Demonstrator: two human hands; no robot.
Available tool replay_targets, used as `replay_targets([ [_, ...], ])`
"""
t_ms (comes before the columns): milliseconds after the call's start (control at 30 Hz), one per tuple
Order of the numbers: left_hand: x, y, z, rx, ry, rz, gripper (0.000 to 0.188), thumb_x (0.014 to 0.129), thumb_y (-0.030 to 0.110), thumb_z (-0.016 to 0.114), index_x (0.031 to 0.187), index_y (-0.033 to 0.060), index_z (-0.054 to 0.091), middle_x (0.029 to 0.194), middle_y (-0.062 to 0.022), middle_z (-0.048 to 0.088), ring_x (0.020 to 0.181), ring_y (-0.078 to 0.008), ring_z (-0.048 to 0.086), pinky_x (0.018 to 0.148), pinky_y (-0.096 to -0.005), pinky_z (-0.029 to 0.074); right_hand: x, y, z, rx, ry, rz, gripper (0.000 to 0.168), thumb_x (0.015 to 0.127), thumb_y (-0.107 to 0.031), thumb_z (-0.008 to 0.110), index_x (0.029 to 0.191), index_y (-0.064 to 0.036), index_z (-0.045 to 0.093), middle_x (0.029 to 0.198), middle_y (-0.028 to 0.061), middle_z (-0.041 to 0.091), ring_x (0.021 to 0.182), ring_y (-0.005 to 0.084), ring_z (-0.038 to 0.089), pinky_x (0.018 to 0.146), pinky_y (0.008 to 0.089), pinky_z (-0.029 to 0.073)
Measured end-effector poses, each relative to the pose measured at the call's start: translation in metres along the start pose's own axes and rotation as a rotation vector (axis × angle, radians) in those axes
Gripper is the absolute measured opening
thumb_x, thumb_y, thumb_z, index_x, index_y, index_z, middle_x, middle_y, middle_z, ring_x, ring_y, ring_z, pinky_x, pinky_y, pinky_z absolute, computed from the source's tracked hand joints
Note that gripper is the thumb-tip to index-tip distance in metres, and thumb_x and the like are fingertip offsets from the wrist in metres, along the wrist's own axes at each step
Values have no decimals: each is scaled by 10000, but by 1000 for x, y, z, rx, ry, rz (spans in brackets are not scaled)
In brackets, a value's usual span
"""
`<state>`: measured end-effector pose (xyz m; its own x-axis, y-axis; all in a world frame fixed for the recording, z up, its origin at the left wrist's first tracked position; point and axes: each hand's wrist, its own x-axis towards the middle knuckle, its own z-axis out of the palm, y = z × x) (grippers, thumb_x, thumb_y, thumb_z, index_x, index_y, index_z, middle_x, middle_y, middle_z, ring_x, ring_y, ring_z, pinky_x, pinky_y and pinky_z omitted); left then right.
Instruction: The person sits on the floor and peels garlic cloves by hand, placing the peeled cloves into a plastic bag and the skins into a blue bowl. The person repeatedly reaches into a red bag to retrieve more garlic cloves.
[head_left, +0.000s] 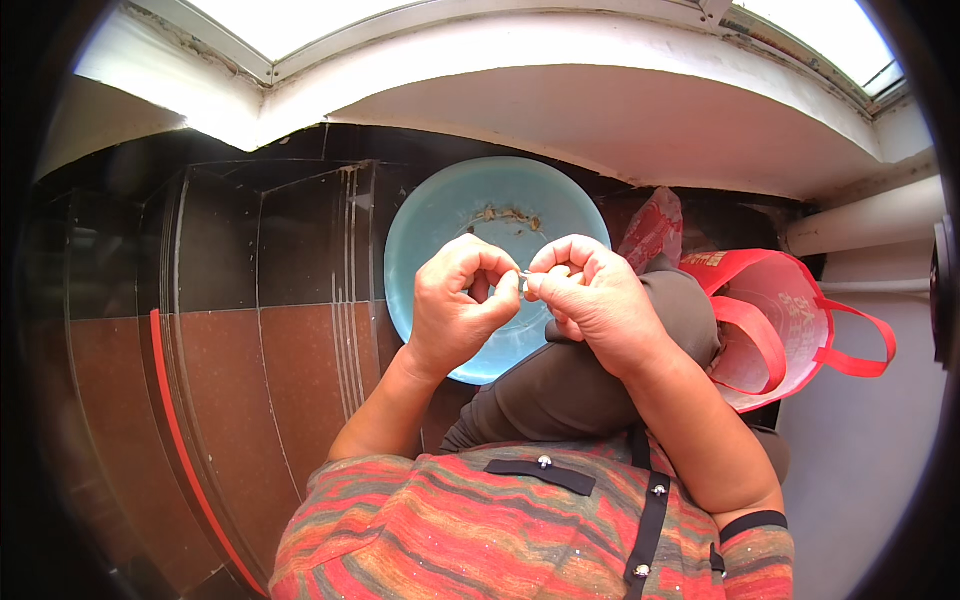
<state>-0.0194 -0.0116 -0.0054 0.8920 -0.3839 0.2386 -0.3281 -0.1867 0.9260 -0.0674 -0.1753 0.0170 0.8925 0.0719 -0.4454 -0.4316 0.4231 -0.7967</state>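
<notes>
Above a light-blue plastic basin (420, 225), my two hands meet at the fingertips. Thumb and forefinger of my left hand (465, 300) pinch the end of a small, thin, light-coloured piece (524, 274), too small to identify. The other end of that piece is at the fingertips of my right hand (592, 296). Some pale yellowish pieces (559, 271) are held in the curled fingers of the right hand, partly hidden. Small brownish scraps (510, 216) lie in the bottom of the basin, toward its far side.
A red and white carrier bag (772, 315) with looped handles stands open at the right. A crumpled red plastic bag (658, 225) sits by my knee (675, 307). Beyond the basin is a white ledge (525, 45) under a window. Pipes (870, 217) run at right; steps (217, 300) are at left.
</notes>
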Motion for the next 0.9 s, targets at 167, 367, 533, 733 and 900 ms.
replay_targets([
  [167,2,-4,0,-8,90,-43,97,719,-69,626,732,22,597,688,21,513,515,-3,417,456,-173,321,-1,-1,0,39,-23,13,208,811,-55,656,977,-22,536,723,6,535,503,35,412,443,182,325],
  [367,2,-20,-8,-136,42,-241,47,838,15,597,793,-1,600,688,40,519,576,4,433,512,-162,359,-1,-3,0,57,-1,57,202,817,-49,637,990,-18,539,739,18,556,485,47,404,449,184,331],
  [533,0,-29,-4,-159,60,-348,135,849,6,537,969,-4,598,796,27,536,628,1,408,552,-154,359,-1,-6,-1,163,6,81,134,860,-60,587,987,-22,567,815,36,596,547,58,473,454,185,381],
  [733,3,-24,-9,-322,-12,-399,187,840,-5,542,1014,9,608,794,50,519,609,14,378,524,-147,315,0,-4,0,163,37,51,129,907,-125,585,992,-28,578,845,35,600,615,48,514,466,183,412],
  [900,3,-13,-6,-377,27,-308,151,820,-23,602,951,25,658,766,72,478,609,12,371,519,-147,290,2,-3,-2,173,53,65,161,918,-167,592,993,-25,578,843,33,600,614,43,508,470,176,406],
])
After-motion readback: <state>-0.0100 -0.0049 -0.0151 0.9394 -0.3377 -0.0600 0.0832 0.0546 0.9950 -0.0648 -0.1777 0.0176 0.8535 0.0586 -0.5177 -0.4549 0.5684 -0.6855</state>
